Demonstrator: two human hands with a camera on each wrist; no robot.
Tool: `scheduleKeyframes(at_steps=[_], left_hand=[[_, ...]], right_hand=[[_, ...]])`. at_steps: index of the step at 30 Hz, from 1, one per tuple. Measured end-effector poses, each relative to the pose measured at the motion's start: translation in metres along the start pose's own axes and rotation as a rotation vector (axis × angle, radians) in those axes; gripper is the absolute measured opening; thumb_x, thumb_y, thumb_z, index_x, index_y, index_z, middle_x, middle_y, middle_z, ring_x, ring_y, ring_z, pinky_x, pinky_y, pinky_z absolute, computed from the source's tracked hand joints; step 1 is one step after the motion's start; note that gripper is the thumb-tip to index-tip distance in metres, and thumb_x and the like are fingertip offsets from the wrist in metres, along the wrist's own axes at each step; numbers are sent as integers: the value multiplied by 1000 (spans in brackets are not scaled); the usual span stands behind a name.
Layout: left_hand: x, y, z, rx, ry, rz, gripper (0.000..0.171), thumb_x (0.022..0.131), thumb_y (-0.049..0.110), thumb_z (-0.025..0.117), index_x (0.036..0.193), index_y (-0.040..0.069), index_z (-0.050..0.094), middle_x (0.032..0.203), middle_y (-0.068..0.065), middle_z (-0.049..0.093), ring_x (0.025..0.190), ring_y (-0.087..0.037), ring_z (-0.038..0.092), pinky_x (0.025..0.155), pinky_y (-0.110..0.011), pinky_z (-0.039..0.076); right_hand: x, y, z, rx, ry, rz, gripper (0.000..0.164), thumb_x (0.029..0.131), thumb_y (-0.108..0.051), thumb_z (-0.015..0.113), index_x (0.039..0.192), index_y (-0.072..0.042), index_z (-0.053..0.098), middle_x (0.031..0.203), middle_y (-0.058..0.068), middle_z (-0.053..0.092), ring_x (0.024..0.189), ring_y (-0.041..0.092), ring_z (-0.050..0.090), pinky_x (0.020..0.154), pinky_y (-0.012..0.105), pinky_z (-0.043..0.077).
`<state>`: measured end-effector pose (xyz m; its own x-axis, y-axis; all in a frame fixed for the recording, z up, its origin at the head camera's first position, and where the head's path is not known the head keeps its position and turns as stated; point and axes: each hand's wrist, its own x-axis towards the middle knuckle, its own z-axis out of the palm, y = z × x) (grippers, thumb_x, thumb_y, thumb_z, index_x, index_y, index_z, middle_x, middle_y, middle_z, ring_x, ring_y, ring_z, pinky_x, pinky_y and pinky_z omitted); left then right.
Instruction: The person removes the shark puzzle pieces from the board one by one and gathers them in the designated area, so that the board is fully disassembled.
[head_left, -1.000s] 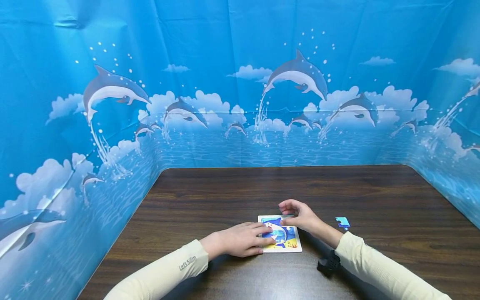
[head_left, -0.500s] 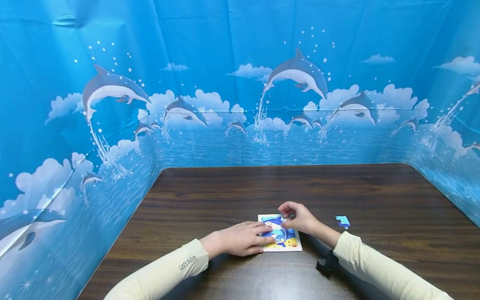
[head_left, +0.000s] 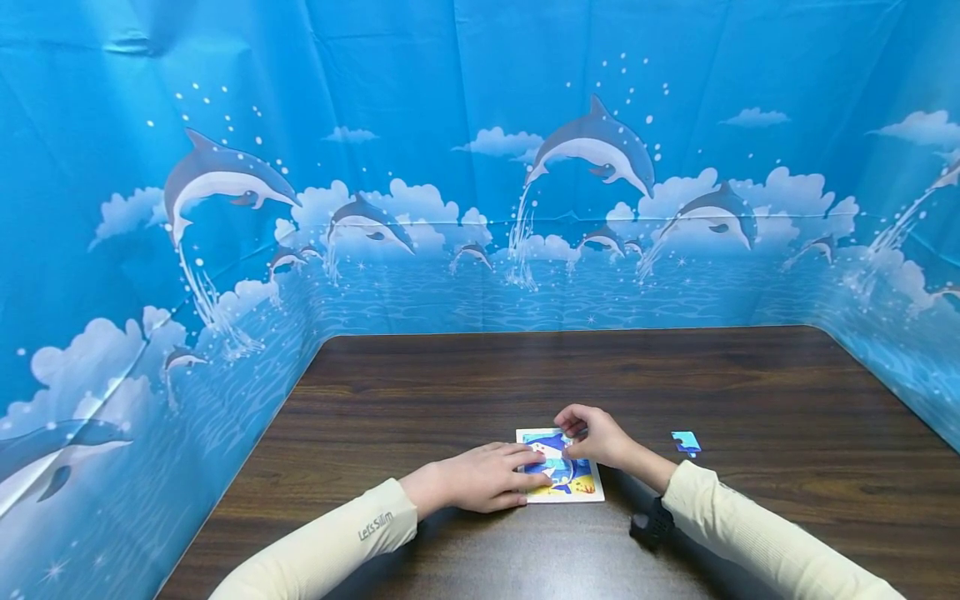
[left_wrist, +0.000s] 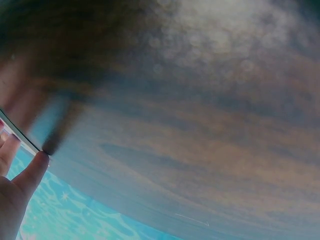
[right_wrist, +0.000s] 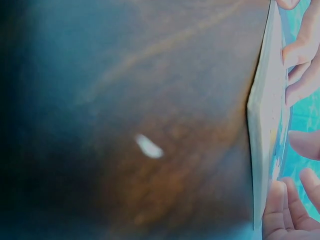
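Observation:
A square puzzle board (head_left: 590, 489) with a pale rim and a blue dolphin picture lies flat in the middle of the table. My left hand (head_left: 480, 478) rests on its left side with fingers spread over the picture. In the left wrist view, one fingertip (left_wrist: 39, 162) sits at the board's edge. My right hand (head_left: 600, 437) is over the upper right part, its thumb touching the picture and its fingers bent at the far edge. In the right wrist view, thumb (right_wrist: 304, 144) and fingers (right_wrist: 280, 205) are apart, with no piece visible between them.
A loose blue puzzle piece (head_left: 686, 442) lies on the dark wooden table (head_left: 420, 392), right of the board. Beneath the right wrist hangs a small black device (head_left: 651, 525). A blue dolphin-print curtain (head_left: 450, 275) borders the table at the back and sides.
My right thumb has slid slightly toward me over the picture, and the right-hand fingers have curled in a little. The left hand, board and loose piece have stayed in place.

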<state>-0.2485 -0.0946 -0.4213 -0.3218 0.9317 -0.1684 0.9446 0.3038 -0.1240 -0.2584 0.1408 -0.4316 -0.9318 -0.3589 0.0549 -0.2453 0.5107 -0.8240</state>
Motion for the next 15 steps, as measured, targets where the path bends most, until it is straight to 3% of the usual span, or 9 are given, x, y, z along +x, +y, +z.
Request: scheduleKeyframes(at_steps=[15], left_hand=[[0,1,-2,12,4,-3,46,101,38,36,146,29,34,150,-2,36,138,-20,36,107,-39,40]], right_hand=[[2,-3,2,-64,-12,15,35,71,6,74,102,3,60,94,12,60,85,19,55,73,30,52]])
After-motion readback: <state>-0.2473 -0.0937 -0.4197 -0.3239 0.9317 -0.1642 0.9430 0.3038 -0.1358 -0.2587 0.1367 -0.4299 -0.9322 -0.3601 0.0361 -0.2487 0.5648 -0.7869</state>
